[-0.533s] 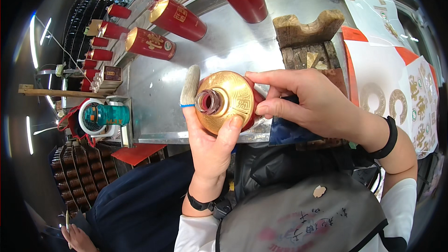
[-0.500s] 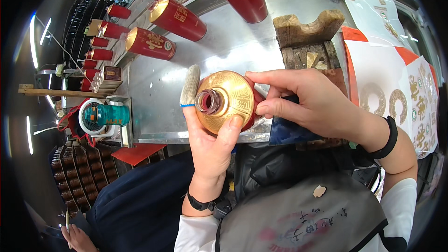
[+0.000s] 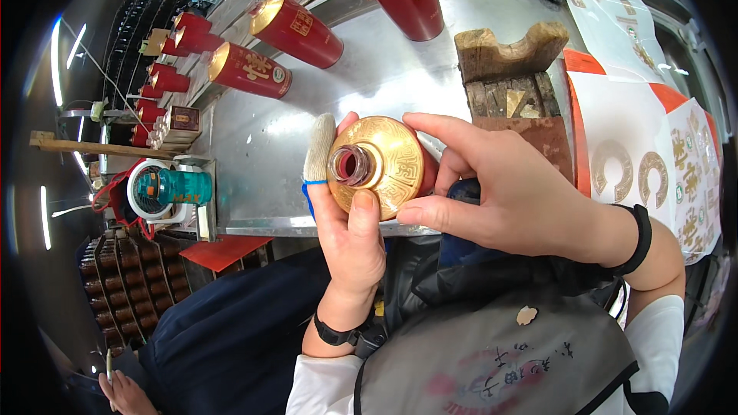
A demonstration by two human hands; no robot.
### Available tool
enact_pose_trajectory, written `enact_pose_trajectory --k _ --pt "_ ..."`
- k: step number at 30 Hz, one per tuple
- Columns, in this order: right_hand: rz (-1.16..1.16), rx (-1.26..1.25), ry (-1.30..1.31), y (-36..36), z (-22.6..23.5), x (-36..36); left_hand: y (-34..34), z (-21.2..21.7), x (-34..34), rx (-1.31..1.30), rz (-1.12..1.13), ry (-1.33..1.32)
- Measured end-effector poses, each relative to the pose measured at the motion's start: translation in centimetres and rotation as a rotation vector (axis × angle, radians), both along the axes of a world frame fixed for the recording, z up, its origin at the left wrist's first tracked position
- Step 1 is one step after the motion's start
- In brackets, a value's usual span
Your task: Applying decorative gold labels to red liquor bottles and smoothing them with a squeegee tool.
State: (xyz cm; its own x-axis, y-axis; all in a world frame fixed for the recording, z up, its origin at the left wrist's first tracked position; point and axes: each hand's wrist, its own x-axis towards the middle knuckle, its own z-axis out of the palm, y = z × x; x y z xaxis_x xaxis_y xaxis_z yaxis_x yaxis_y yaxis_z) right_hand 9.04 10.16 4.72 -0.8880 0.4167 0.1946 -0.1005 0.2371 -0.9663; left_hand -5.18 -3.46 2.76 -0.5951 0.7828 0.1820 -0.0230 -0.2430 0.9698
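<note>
A red bottle with a gold embossed shoulder (image 3: 393, 173) is tilted so its open glass mouth (image 3: 351, 164) faces me. My left hand (image 3: 350, 250) is closed round it near the neck, thumb pressed on the gold. A knitted finger cover (image 3: 319, 146) with a blue edge sits on one left finger. My right hand (image 3: 507, 192) grips the bottle from the other side, forefinger at the far edge of the shoulder and thumb at the near edge. Most of the red body is hidden beneath the shoulder and my fingers.
A carved wooden cradle (image 3: 511, 54) stands on the metal bench (image 3: 261, 184), beside sheets of gold stickers (image 3: 626, 127) at right. Several red bottles (image 3: 296, 31) stand at the back left. A teal bottle (image 3: 181, 187) and another person's hand (image 3: 127, 396) are at left.
The bottle has turned a little in my hands and shifted slightly right. My right thumb and forefinger have spread apart to span the shoulder. Red bottles at the far left have moved.
</note>
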Motion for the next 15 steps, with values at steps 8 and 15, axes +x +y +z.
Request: enact_pose_trajectory --k 8,15 --pt "0.005 -0.056 -0.1 0.07 0.04 -0.39 -0.21 -0.42 0.08 0.017 -0.028 0.031" --pt "0.034 -0.198 -0.109 -0.04 0.11 -0.41 0.02 -0.96 -0.31 0.047 -0.044 0.101"
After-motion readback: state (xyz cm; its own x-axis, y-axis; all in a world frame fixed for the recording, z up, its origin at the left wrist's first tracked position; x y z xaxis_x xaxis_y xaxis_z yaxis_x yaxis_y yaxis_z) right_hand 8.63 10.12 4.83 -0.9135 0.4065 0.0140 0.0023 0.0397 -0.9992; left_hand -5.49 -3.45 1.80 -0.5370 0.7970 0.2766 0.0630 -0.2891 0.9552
